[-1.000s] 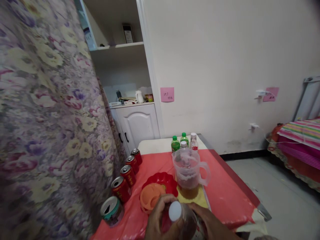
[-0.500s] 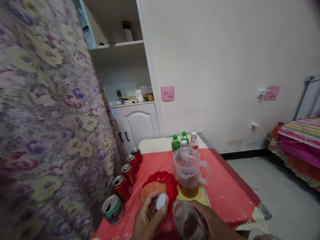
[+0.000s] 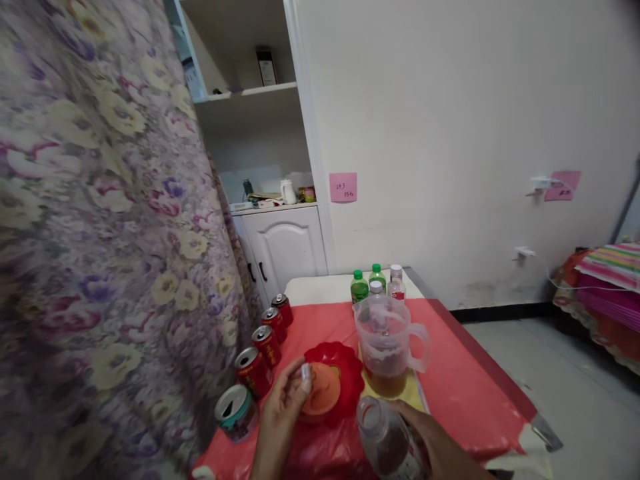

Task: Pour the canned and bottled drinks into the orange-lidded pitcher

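Between the fingertips of my left hand (image 3: pixel 287 395) is a small white bottle cap (image 3: pixel 306 372), seen edge-on. That hand is beside an orange bowl (image 3: pixel 323 392), which sits in a red scalloped plate (image 3: pixel 356 373). My right hand (image 3: pixel 420 430) grips a clear plastic bottle (image 3: pixel 387 440) with its mouth uncapped and tilted toward me. Dark liquid seems to show inside, though I cannot tell how much. Just beyond stands a clear measuring jug (image 3: pixel 384 340) with brown liquid at its bottom, its handle to the right, on a yellow cloth (image 3: pixel 367 393).
Several red cans (image 3: pixel 254 372) and a teal-rimmed can (image 3: pixel 237 413) line the left table edge. Green-capped bottles (image 3: pixel 359 287) and white-capped bottles (image 3: pixel 397 283) stand behind the jug. A red cover (image 3: pixel 455 360) lies over the table. A floral curtain (image 3: pixel 125 267) hangs at left.
My left hand has moved left, away from the bottle mouth, and turned the cap edge-on. More of the orange bowl shows. The right hand still holds the bottle; the view has shifted slightly.
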`<state>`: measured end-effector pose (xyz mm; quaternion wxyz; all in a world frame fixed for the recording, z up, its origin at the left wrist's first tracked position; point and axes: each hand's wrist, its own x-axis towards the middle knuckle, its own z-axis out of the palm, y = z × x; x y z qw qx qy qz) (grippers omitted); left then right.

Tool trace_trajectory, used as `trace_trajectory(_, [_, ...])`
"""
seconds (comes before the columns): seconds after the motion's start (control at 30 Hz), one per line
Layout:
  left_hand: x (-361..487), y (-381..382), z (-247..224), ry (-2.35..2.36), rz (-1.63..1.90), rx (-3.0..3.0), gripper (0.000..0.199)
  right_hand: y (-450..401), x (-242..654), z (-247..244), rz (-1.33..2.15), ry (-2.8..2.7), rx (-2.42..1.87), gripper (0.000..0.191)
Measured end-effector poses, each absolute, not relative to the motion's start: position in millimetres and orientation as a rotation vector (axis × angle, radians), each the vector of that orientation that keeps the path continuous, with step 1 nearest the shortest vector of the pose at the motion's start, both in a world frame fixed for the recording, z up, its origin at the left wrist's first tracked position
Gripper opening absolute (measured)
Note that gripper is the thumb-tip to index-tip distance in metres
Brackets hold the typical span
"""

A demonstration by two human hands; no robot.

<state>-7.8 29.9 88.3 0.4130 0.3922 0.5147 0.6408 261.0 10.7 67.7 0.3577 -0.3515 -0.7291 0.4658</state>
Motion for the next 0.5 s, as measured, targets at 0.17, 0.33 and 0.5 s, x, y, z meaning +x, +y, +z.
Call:
trace_trajectory(0.17, [-16, 29, 69, 1.026, 1.635, 0.695, 0.053, 10, 262, 70, 1.254, -1.839, -0.899, 0.077])
trace_trajectory(0.33, [-19, 23, 63, 0.887, 1.673, 0.433, 0.046, 10, 264, 69, 1.26, -1.863, -0.933, 0.08])
trace_trajectory(0.5, [-24, 18, 55, 0.811, 1.655, 0.375, 0.047, 12, 267, 56, 1.274, -1.865, -0.99, 0.09])
